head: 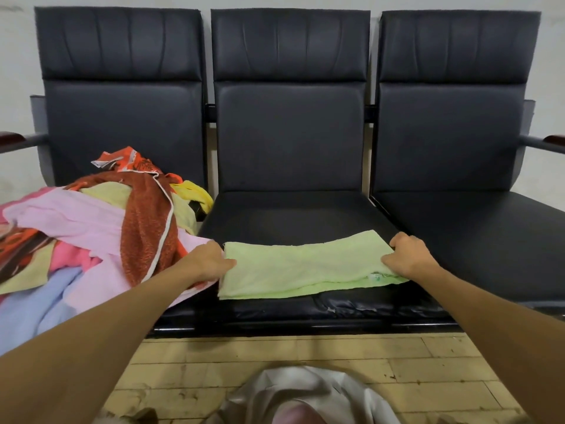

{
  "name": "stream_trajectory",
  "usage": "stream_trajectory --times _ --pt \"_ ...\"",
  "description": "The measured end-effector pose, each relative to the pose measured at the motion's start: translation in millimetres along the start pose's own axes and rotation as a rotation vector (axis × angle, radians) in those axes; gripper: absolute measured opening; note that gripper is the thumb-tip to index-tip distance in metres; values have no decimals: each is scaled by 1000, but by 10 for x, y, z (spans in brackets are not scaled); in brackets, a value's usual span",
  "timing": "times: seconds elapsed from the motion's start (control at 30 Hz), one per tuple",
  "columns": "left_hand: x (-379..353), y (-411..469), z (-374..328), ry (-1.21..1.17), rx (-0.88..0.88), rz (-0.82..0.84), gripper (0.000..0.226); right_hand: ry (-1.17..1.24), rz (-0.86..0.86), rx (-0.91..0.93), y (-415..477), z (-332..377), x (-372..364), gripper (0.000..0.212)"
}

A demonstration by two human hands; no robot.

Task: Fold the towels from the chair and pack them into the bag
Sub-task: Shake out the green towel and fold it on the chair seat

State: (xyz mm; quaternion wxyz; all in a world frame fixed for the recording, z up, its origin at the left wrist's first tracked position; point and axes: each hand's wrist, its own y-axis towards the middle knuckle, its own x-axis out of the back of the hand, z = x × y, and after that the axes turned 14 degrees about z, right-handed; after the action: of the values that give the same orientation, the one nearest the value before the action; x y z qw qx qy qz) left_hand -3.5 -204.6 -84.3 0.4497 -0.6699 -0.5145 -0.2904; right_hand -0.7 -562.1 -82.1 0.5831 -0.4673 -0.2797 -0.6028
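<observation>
Floor (pixel 275 356): pale wood planks, scuffed. At the bottom edge lies shiny grey fabric (pixel 305 390); cannot tell whether it is the bag. Both bare forearms reach forward to the middle seat (pixel 290 215) of a black three-seat chair row. A green towel (pixel 305 267), folded into a long band, lies flat across that seat's front edge. Left grip (pixel 211 261) pinches the towel's left end, thumb on top. Right grip (pixel 409 255) has fingers curled round the right end. Left seat: loose pile of towels (pixel 91 228) in pink, blue, rust and orange, touching the left forearm. Right seat (pixel 474 240) is black, the same padding. Behind the backrests, a white wall (pixel 18 87).
</observation>
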Motion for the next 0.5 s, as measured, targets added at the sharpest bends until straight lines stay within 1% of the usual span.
stream_trajectory --times 0.03,0.07,0.13,0.23,0.37,0.47,0.5 --pt "-10 9 -52 26 42 -2 45 5 -16 -34 22 24 -15 14" --pt "-32 34 -87 60 66 -8 53 -2 -26 -57 38 48 -27 14" --pt "-79 100 -131 136 112 32 61 -16 -16 -88 54 98 -57 22" --pt "-93 144 -189 203 143 63 57 -61 35 -120 30 183 -82 28" --pt "-98 162 -237 185 150 12 47 -91 118 -131 5 225 -82 25" --pt "-94 149 -255 88 138 -10 45 -36 208 -117 -62 274 -29 17" --pt "-74 138 -247 28 134 -8 45 -5 252 -117 -102 296 1 19"
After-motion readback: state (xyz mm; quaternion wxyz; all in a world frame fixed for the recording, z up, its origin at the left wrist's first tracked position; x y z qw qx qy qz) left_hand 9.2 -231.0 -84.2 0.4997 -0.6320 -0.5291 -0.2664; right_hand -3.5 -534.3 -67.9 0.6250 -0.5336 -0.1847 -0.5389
